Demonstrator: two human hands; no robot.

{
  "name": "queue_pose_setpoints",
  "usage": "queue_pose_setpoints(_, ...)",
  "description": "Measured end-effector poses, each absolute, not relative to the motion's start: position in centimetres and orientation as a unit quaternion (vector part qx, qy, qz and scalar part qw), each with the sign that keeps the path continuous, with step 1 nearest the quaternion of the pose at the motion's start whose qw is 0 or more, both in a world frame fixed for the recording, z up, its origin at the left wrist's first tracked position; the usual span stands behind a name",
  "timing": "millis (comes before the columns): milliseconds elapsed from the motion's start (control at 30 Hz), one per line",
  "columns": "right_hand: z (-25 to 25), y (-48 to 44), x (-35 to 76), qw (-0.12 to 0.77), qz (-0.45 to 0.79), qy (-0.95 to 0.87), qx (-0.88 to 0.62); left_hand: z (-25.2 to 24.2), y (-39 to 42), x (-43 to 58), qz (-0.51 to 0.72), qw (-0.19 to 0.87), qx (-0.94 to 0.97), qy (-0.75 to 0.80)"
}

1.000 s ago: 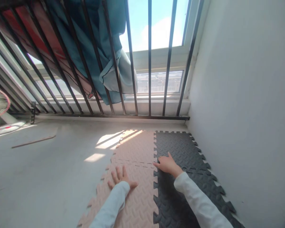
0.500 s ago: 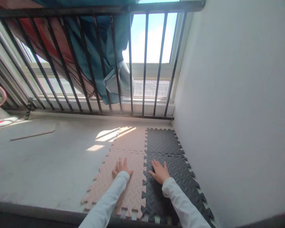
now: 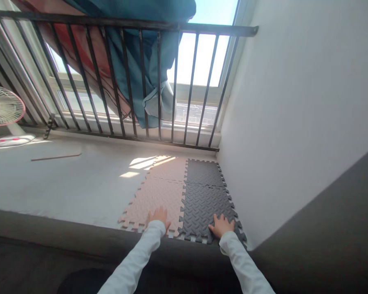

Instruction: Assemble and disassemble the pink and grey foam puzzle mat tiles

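Observation:
Pink foam floor tiles (image 3: 159,196) lie flat on the ledge, with black foam floor tiles (image 3: 205,200) joined along their right side by toothed edges. My left hand (image 3: 159,216) rests palm down on the near pink tile, close to its front edge, fingers spread. On the near black tile, toward its front right corner, my right hand (image 3: 222,225) lies with its fingers apart. Neither hand holds anything. A seam runs across each colour between the near and far tiles. My white sleeves reach up from the bottom of the view.
A black metal railing (image 3: 125,81) stands along the window, with a blue and pink curtain (image 3: 159,57) behind it. The white wall (image 3: 288,102) bounds the right side. At the left are a fan (image 3: 6,106) and a thin brown strip (image 3: 55,157) on the ledge (image 3: 79,188).
Both hands have slid nearer to the front edge of the tiles, the right one also toward the wall. The view has shifted, showing more of the ledge's front and the fan.

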State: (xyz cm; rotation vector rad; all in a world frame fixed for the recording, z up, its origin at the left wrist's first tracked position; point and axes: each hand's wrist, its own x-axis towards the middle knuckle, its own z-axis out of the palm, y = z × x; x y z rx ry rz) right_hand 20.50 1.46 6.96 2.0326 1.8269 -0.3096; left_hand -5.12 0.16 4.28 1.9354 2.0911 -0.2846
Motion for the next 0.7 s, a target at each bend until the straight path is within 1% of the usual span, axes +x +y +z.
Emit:
queue_pose_setpoints(133,6.9,1.7,20.3,0.205,-0.11,0.651,0.722,5.9,-1.2,-3.4,-0.098,0.129,0.687,0.709)
queue_pose_setpoints(233,7.1,2.0,19.9,0.22,-0.113,0.64,0.728,6.8,-2.1,-2.0,-0.105,0.145,0.69,0.701)
queue_pose_setpoints(433,7.6,2.4,19.3,0.232,-0.126,0.619,0.74,6.9,-2.3,-1.8,-0.11,0.153,0.684,0.705)
queue_pose_setpoints(700,8.2,3.1,19.1,0.234,-0.15,0.651,0.706,7.0,-2.8,-1.9,-0.125,0.176,0.639,0.739)
